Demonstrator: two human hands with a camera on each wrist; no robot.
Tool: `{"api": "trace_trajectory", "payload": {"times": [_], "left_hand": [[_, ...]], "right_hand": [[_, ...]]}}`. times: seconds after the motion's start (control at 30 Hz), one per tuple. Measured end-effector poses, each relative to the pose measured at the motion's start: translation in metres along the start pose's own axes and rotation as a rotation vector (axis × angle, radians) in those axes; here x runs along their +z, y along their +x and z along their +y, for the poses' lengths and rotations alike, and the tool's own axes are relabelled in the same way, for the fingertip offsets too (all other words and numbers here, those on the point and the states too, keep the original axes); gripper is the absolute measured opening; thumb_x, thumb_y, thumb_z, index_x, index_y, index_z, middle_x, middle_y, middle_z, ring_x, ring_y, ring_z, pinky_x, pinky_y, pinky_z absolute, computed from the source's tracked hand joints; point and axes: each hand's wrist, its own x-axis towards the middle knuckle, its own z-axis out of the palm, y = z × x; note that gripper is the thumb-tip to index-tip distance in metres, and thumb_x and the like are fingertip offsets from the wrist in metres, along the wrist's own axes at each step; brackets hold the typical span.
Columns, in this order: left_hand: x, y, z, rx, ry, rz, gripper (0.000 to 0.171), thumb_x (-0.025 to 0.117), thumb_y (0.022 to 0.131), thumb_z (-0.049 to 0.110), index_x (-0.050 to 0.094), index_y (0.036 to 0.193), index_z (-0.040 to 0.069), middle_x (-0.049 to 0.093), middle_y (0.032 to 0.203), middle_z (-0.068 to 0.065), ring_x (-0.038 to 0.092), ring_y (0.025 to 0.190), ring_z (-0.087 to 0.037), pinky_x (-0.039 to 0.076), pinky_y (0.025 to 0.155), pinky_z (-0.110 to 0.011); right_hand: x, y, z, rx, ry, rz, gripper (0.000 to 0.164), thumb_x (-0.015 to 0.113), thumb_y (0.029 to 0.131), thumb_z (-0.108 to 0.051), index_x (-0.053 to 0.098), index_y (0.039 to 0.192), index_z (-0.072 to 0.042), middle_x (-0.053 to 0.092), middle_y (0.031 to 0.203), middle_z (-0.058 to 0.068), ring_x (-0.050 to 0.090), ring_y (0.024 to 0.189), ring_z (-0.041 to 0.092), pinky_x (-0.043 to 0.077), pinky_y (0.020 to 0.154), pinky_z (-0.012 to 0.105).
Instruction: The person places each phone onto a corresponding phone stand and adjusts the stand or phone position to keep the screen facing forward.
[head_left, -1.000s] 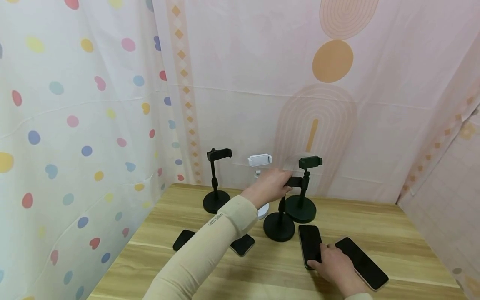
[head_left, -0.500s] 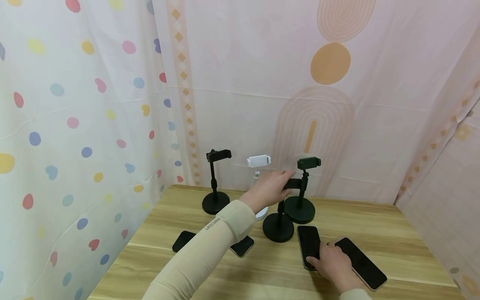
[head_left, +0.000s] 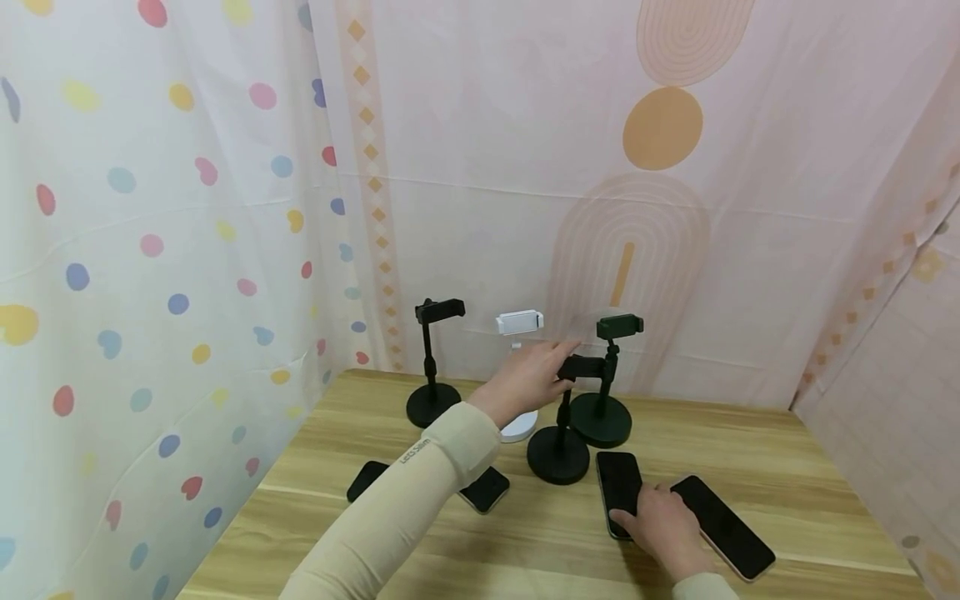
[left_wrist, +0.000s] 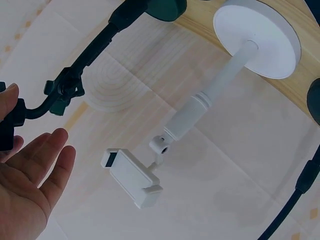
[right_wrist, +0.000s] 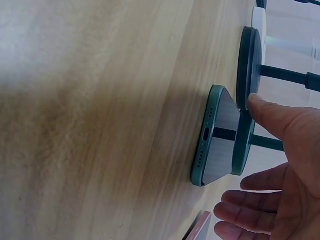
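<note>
My left hand (head_left: 528,379) is at the clamp (head_left: 582,367) of a black phone stand (head_left: 558,454). Its thumb and forefinger straddle the clamp's end, the other fingers loosely extended. That clamp is partly cut off at the left edge of the left wrist view, where a white phone stand (left_wrist: 187,117) shows beyond the hand. My right hand (head_left: 667,529) hovers with relaxed, spread fingers over the near end of a dark-screened phone (head_left: 619,483). The right wrist view shows this phone's green edge (right_wrist: 202,145) and nothing in the hand. A larger phone (head_left: 727,529) lies just right of it.
Behind stand a dark green phone stand (head_left: 602,417) and, farther left, another black phone stand (head_left: 432,404). Two more phones, one left (head_left: 367,481) and one nearer the middle (head_left: 487,490), lie partly under the left sleeve (head_left: 382,517). Patterned curtains (head_left: 487,233) hang behind the wooden table (head_left: 787,458).
My left hand has drawn back slightly to the left, uncovering more of the black clamp and the white base. The black stand stays in place. My right hand has barely moved.
</note>
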Motion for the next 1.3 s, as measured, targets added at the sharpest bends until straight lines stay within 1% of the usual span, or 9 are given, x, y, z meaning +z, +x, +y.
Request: {"api": "trace_trajectory", "payload": {"times": [0.17,0.27,0.4,0.53,0.67,0.8,0.93,1.03,1.3], "left_hand": [[0.001,-0.003,-0.005,-0.017,-0.015,-0.004,0.066,0.070,0.094,0.029,0.040,0.151,0.014,0.059,0.137,-0.006,0.064,0.111,-0.019,0.051,0.091,-0.032],[0.001,-0.005,-0.007,-0.025,0.001,-0.006,0.064,0.070,0.095,0.028,0.041,0.150,0.013,0.058,0.139,-0.006,0.063,0.113,-0.020,0.051,0.092,-0.034],[0.001,-0.007,-0.009,-0.028,0.031,-0.007,0.062,0.068,0.096,0.028,0.042,0.149,0.011,0.057,0.139,-0.006,0.066,0.105,-0.020,0.053,0.088,-0.034],[0.001,-0.010,-0.011,-0.038,0.047,-0.012,0.061,0.067,0.096,0.028,0.042,0.149,0.010,0.057,0.140,-0.006,0.067,0.099,-0.019,0.054,0.084,-0.033],[0.001,-0.012,-0.012,-0.058,0.047,-0.027,0.064,0.068,0.095,0.031,0.042,0.150,0.010,0.057,0.139,-0.007,0.067,0.103,-0.020,0.053,0.086,-0.034],[0.001,-0.013,-0.014,-0.070,0.053,-0.041,0.067,0.069,0.095,0.034,0.040,0.151,0.011,0.057,0.139,-0.007,0.065,0.108,-0.021,0.053,0.088,-0.036],[0.001,-0.015,-0.016,-0.076,0.060,-0.052,0.069,0.070,0.094,0.033,0.039,0.152,0.012,0.055,0.141,-0.008,0.066,0.107,-0.021,0.053,0.087,-0.035],[0.003,-0.017,-0.018,-0.083,0.064,-0.060,0.068,0.070,0.094,0.033,0.040,0.152,0.012,0.056,0.141,-0.008,0.066,0.105,-0.020,0.054,0.085,-0.035],[0.006,-0.022,-0.023,-0.095,0.069,-0.067,0.067,0.071,0.093,0.034,0.043,0.149,0.011,0.061,0.132,-0.007,0.065,0.106,-0.021,0.053,0.085,-0.036]], "right_hand": [[0.005,0.002,0.001,0.008,0.016,0.021,0.073,0.073,0.085,-0.052,0.061,0.102,0.017,0.058,0.096,0.028,0.059,0.093,0.047,0.051,0.077,0.058],[0.007,0.003,0.000,0.029,0.024,0.021,0.076,0.074,0.083,-0.056,0.060,0.100,0.018,0.057,0.097,0.030,0.059,0.093,0.048,0.051,0.077,0.058],[0.008,0.004,-0.002,0.074,0.039,0.003,0.083,0.074,0.079,-0.061,0.059,0.100,0.018,0.056,0.097,0.033,0.058,0.093,0.048,0.051,0.075,0.058],[0.010,0.006,-0.006,0.116,0.042,-0.011,0.077,0.074,0.078,-0.062,0.062,0.090,0.012,0.055,0.091,0.028,0.058,0.085,0.040,0.052,0.068,0.053],[0.011,0.007,-0.008,0.142,0.038,-0.030,0.070,0.073,0.078,-0.063,0.064,0.081,0.006,0.054,0.087,0.027,0.057,0.081,0.037,0.052,0.064,0.050],[0.013,0.008,-0.009,0.154,0.039,-0.045,0.076,0.072,0.077,-0.067,0.066,0.084,0.009,0.053,0.090,0.030,0.057,0.085,0.041,0.052,0.064,0.050],[0.017,0.009,-0.009,0.147,0.031,-0.016,0.082,0.073,0.076,-0.066,0.064,0.089,0.015,0.053,0.092,0.034,0.057,0.090,0.046,0.054,0.065,0.051],[0.021,0.009,-0.009,0.150,0.039,0.009,0.084,0.074,0.076,-0.063,0.062,0.091,0.019,0.053,0.096,0.038,0.056,0.094,0.049,0.054,0.066,0.053],[0.030,0.013,-0.012,0.184,0.064,0.016,0.075,0.076,0.080,-0.053,0.061,0.091,0.020,0.049,0.102,0.043,0.052,0.100,0.056,0.054,0.070,0.058]]}}
